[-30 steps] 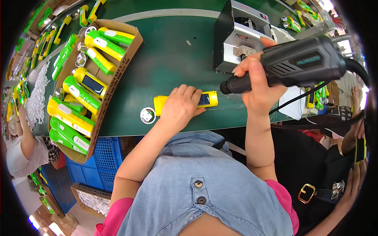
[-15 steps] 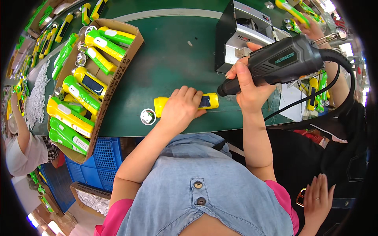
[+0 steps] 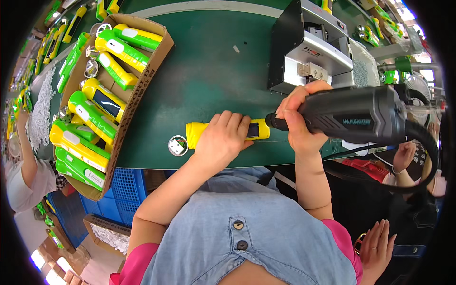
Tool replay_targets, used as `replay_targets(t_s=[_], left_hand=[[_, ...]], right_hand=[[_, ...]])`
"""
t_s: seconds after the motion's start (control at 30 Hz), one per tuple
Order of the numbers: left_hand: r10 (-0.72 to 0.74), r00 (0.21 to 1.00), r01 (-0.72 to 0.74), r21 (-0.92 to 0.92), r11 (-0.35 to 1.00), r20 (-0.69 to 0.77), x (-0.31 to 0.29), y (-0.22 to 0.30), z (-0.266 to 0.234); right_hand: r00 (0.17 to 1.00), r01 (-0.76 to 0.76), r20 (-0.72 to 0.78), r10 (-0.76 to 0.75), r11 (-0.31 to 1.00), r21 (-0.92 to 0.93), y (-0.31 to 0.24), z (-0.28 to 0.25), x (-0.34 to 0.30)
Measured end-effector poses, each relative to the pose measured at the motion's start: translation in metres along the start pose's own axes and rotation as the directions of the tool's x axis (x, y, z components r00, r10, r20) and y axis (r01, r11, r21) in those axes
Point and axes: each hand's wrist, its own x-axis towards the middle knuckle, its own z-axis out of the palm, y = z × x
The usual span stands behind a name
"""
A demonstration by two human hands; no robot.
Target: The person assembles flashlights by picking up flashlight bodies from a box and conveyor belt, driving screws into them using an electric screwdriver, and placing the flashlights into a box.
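Observation:
My left hand (image 3: 222, 140) is wrapped over a yellow flashlight body (image 3: 260, 130) that lies on the green table, with a dark panel showing past my fingers. At its left end sits a round silver-rimmed lamp head (image 3: 178, 146) with a white back and thin wires. In my right hand (image 3: 304, 121) is a black electric screwdriver (image 3: 351, 114), gripped near its front and held level. Its nose meets the right end of the flashlight body; the tip itself is hidden.
On the left stands a cardboard box (image 3: 159, 52) of green and yellow flashlights. A grey-and-black machine (image 3: 308, 52) stands at the back right. The screwdriver's thick black cable (image 3: 430, 156) loops on the right. Another person's hand (image 3: 377, 247) is at the lower right, and co-workers sit on both sides.
The screwdriver has swung level, and its nose has come against the flashlight body's right end. My left hand keeps its hold. At the upper right, a co-worker's hand with a flashlight has gone from view.

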Motion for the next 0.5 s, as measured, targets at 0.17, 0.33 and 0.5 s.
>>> replay_targets(t_s=[0.17,0.33,0.5], left_hand=[[0.012,1.0,-0.013,0.013,1.0,0.016,0.001,0.001,0.0],[-0.017,0.999,0.015,0.049,0.999,0.051,0.003,0.004,-0.004],[0.006,1.0,-0.007,0.051,0.999,0.017,0.0,0.001,0.0]], right_hand=[[0.992,0.089,0.086,-0.087,0.996,-0.027,-0.001,-0.003,0.003],[1.0,0.01,0.011,-0.01,0.999,-0.039,0.0,0.002,0.0],[0.967,0.225,-0.087,-0.241,0.961,-0.16,-0.034,-0.007,0.009]])
